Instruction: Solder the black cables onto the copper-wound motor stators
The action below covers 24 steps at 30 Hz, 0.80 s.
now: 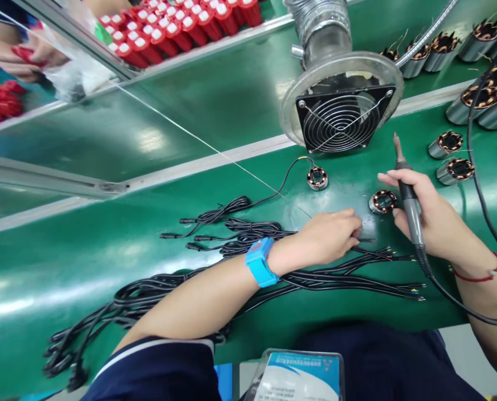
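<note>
My right hand point(430, 217) is closed round the grey handle of a soldering iron point(411, 206), whose metal tip points up and away from me. Just left of those fingers stands a small ring-shaped motor stator point(383, 203) with copper windings; a fingertip is at its edge, though contact is unclear. My left hand point(334, 236) is pinched shut above the green bench. A thin solder wire point(198, 137) runs taut from the upper left to this hand; its end is hidden by the fingers. Black cables point(327, 280) with stripped ends lie beneath my left wrist.
Behind my hands hangs a fume extractor fan point(340, 120). Another stator point(317, 178) has a cable attached. Several stators point(455, 170) stand at right, near the iron's cord point(488, 217). Red parts point(181, 28) fill the shelf behind; a co-worker's hands point(35, 55) are at upper left.
</note>
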Available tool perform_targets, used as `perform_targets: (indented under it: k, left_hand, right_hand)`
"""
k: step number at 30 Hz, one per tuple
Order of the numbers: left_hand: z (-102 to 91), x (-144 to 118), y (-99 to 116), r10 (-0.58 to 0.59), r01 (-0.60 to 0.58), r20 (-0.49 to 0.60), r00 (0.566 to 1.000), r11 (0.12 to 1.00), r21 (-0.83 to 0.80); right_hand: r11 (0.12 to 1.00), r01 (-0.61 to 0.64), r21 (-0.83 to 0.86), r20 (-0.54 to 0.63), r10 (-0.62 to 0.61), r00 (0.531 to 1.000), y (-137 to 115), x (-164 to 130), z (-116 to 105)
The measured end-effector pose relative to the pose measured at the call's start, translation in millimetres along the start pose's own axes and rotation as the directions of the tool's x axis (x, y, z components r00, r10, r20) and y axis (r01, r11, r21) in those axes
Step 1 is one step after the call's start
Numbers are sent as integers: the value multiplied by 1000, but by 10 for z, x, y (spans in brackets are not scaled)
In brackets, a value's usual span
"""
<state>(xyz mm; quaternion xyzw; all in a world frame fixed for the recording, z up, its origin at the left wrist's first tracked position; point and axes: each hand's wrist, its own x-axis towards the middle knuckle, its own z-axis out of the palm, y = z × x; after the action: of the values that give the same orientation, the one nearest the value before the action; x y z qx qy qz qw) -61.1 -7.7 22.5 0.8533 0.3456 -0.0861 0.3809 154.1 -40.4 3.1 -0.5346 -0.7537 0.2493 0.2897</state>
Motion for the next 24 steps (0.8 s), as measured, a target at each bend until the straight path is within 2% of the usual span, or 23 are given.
perform_targets:
  k: [2,5,7,9,14,21,24]
  left_hand:
    - [3,1,19,-5,3,-59,998,999,-44]
    - [-71,-17,14,-54,-18,-220,974,949,-314]
    - [-126,-36,1,-88,-64,-289,953,875,-479]
    - [-155,-48,-8,-92,-112,-326,941,824,-555]
    - [-142,-34,5,-53,-162,-337,940,801,-576]
    - [-115,-22,-6,-28,-181,-339,940,803,-568]
    - [-92,-3,-13,-41,-187,-321,946,739,-647]
  right_hand:
    - [998,-1,60,-105,8,994,-56,-19,23]
    - [984,4,177,-242,39,969,-167,-47,91]
    - [958,9,288,-270,72,960,-238,-57,144]
    - [922,2,388,-255,105,961,-290,-62,193]
    - [851,-39,524,-226,183,957,-316,-57,264]
    - [782,-82,618,-207,263,942,-300,-31,270]
    - [702,-86,707,-159,275,948,-287,-30,273]
